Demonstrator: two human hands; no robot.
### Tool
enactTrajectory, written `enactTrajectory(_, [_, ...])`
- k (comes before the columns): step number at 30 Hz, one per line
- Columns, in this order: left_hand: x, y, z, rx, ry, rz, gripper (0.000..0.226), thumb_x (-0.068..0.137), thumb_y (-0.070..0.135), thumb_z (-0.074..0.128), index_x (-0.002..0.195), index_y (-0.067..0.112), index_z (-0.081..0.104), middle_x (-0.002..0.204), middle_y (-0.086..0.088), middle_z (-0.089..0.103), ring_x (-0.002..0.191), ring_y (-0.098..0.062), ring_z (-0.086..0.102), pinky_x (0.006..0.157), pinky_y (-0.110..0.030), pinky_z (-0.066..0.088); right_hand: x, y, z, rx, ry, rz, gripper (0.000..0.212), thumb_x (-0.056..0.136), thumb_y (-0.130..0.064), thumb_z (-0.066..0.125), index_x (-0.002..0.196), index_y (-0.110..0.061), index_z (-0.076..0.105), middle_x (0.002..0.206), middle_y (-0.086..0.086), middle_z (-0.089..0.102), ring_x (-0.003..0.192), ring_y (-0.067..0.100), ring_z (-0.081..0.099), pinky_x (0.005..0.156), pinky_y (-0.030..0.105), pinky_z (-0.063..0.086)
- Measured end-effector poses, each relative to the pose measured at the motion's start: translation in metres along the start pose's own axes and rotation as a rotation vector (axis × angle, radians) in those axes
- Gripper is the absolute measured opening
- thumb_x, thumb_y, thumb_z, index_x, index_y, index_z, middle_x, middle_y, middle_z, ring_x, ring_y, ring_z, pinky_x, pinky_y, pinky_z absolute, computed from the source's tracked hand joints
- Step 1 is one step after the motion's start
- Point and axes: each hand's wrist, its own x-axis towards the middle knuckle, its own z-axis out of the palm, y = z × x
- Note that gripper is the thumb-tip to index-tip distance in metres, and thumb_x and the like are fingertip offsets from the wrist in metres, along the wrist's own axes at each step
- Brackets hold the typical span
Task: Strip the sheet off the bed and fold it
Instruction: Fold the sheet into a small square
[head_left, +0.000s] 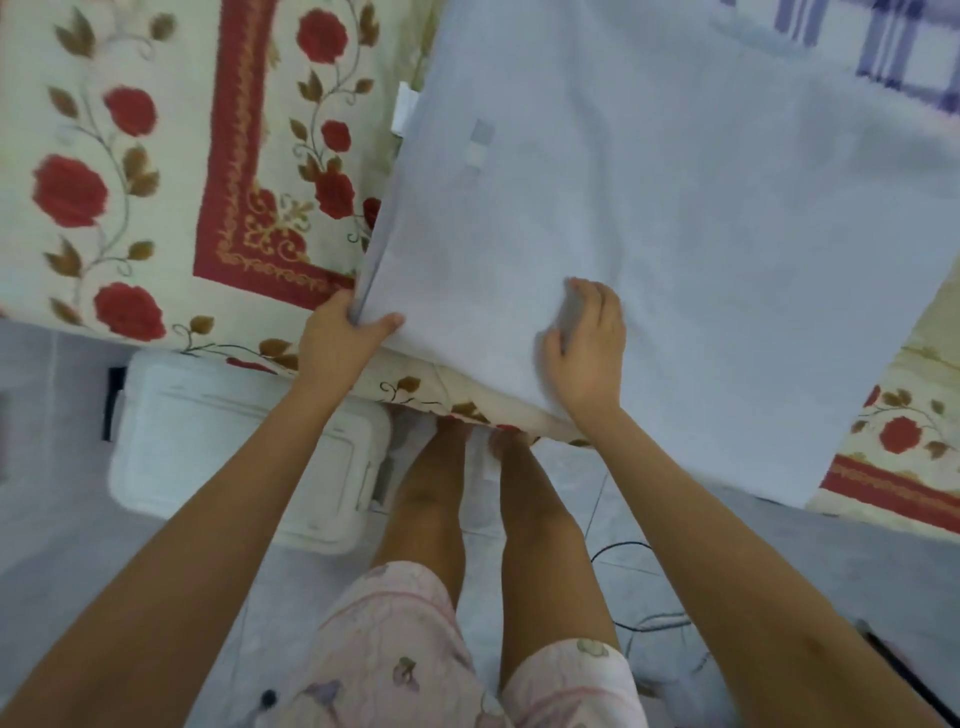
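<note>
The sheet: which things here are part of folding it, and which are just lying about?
For the job:
pale sheet, lying on the bed
left hand, gripping its corner
right hand, pinching a fold of it
rose-patterned bed

Just lying about:
white box beside the bed
black cable
checked cloth

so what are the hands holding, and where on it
Both hold the sheet: the left hand grips its near left corner, the right hand pinches a fold by the near edge.
</note>
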Motion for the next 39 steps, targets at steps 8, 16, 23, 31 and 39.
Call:
enactTrajectory(8, [0.007,0.000,-0.017,-0.222,-0.254,0.052,0.047,0.080,0.044,0.069,0.105,0.005,0.062,0.102,-0.013,0.065,0.093,-0.027,0.062,0.084,-0.044,0.052,0.005,-0.014,0.011,-0.037,-0.040,-0.004,0.053,0.080,-0.012,0.052,0.131,-0.005,0.045,0.132,0.014,0.047,0.124,0.028,0.043,0.104,0.042,0.037])
enactTrajectory(16, [0.001,-0.010,-0.024,-0.087,-0.212,0.357,0.019,0.093,0.026,0.056,0.098,0.007,0.057,0.080,0.005,0.059,0.069,-0.007,0.054,0.060,-0.006,0.041,-0.013,0.005,0.012,-0.287,-0.259,-0.040,0.064,0.093,-0.052,0.019,0.151,-0.023,0.013,0.157,0.001,0.013,0.145,0.020,0.008,0.115,0.049,-0.003])
enactTrajectory(23, [0.006,-0.034,-0.004,-0.058,-0.086,0.285,0.024,0.089,0.031,0.060,0.082,0.012,0.047,0.061,0.009,0.037,0.063,-0.013,0.042,0.066,-0.029,0.034,-0.043,0.063,-0.013,-0.583,-0.403,-0.046,0.072,0.088,-0.069,0.000,0.150,-0.032,-0.004,0.159,-0.001,-0.005,0.146,0.018,-0.008,0.109,0.053,-0.017])
enactTrajectory(31, [0.006,-0.026,0.012,-0.029,0.070,-0.041,0.048,0.076,0.053,0.042,0.095,0.011,0.054,0.081,-0.007,0.052,0.103,-0.037,0.046,0.083,-0.032,0.027,-0.034,0.076,-0.029,-0.600,-0.467,-0.180,0.071,0.091,-0.067,0.008,0.151,-0.029,0.004,0.159,0.004,0.003,0.146,0.023,-0.001,0.112,0.057,-0.006])
enactTrajectory(39, [0.100,0.098,0.012,-0.244,0.020,0.112,0.059,0.086,0.050,0.053,0.123,0.006,0.042,0.114,-0.011,0.055,0.102,-0.028,0.055,0.084,-0.036,0.043,0.110,0.085,-0.077,-0.225,0.013,-0.088,0.060,0.095,-0.032,0.043,0.148,-0.012,0.023,0.154,0.012,0.023,0.143,0.028,0.018,0.115,0.040,0.011])
